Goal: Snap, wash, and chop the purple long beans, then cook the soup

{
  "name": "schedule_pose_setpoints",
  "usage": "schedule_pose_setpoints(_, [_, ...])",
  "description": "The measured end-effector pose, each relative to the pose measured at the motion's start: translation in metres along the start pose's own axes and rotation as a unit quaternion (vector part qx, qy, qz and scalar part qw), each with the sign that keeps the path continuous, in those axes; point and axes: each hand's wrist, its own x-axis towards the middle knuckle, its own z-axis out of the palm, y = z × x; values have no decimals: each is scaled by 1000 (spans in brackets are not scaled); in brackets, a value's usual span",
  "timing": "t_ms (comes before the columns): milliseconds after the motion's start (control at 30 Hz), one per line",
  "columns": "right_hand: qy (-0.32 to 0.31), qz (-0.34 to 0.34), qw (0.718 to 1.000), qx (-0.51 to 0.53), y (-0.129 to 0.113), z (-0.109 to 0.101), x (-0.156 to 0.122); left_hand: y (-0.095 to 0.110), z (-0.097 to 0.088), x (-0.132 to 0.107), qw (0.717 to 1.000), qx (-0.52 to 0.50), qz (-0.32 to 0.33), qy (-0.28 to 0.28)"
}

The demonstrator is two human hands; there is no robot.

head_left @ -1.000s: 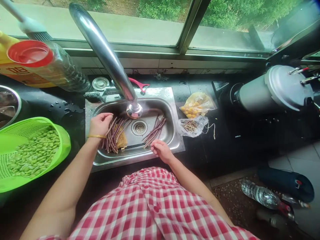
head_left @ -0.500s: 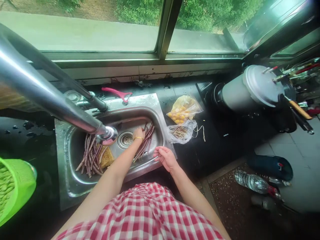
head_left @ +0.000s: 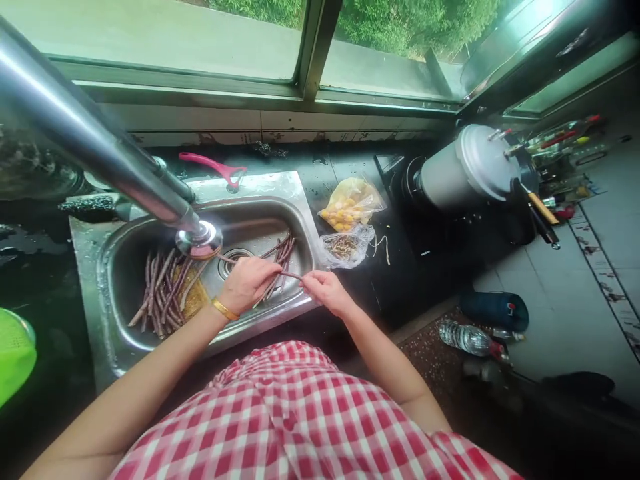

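Note:
My left hand, with a gold bangle at its wrist, is closed around a thin purple bean over the sink. My right hand pinches the right end of that same bean, which stretches level between both hands. Below my hands, a small bundle of purple beans rests on the right side of the basin. A larger heap of beans lies at the left, against a yellow-brown scouring pad. My left hand partly covers the drain.
The faucet hangs over the basin. A pink peeler lies behind it. To the right are a plastic bag of yellow fruit, a bag of trimmings and a pressure cooker. A green basket stands at left.
My left hand has lifted a bean from the right bundle and moved left and nearer. My right hand has closed on the bean's end. The whole view has shifted a little.

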Motion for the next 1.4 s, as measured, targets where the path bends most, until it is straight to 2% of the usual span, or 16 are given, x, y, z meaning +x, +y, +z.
schedule_pose_setpoints(67, [-14,4,999,-36,2,6,-6,10,-6,-9,1000,19,6,-12])
schedule_pose_setpoints(267, [-73,29,997,-5,14,23,-14,36,-3,-17,998,-37,37,-17])
schedule_pose_setpoints(367, [-79,-16,996,-45,14,27,-21,44,0,-22,990,-139,-2,-3])
schedule_pose_setpoints(433, [-48,-79,993,-69,14,31,-25,50,1,-25,971,-230,-63,20])
schedule_pose_setpoints(500, [-8,-128,990,-65,14,37,-27,55,1,-26,937,-317,-135,55])
schedule_pose_setpoints(567, [20,-145,989,-29,15,44,-25,60,2,-24,897,-390,-188,88])
schedule_pose_setpoints(667, [37,-152,987,43,16,54,-19,65,3,-19,852,-456,-219,132])
schedule_pose_setpoints(767, [23,-148,983,104,12,61,-13,67,4,-15,813,-516,-221,151])
schedule_pose_setpoints(900, [-54,-113,982,144,3,62,-12,66,-4,-10,723,-629,-245,146])
schedule_pose_setpoints(967, [-103,-85,979,153,2,58,-12,61,-14,-6,666,-676,-264,173])
schedule_pose_setpoints(1033, [-128,-61,974,177,6,51,-11,50,-27,-3,593,-717,-287,228])
schedule_pose_setpoints(1133, [-109,-43,972,202,21,39,-5,30,-44,-1,492,-760,-318,282])
schedule_pose_setpoints(1267, [-85,-8,988,131,46,38,2,6,-57,-3,422,-781,-333,317])
schedule_pose_setpoints(1400, [-156,59,981,102,62,54,-3,-8,-60,-5,377,-777,-348,365])
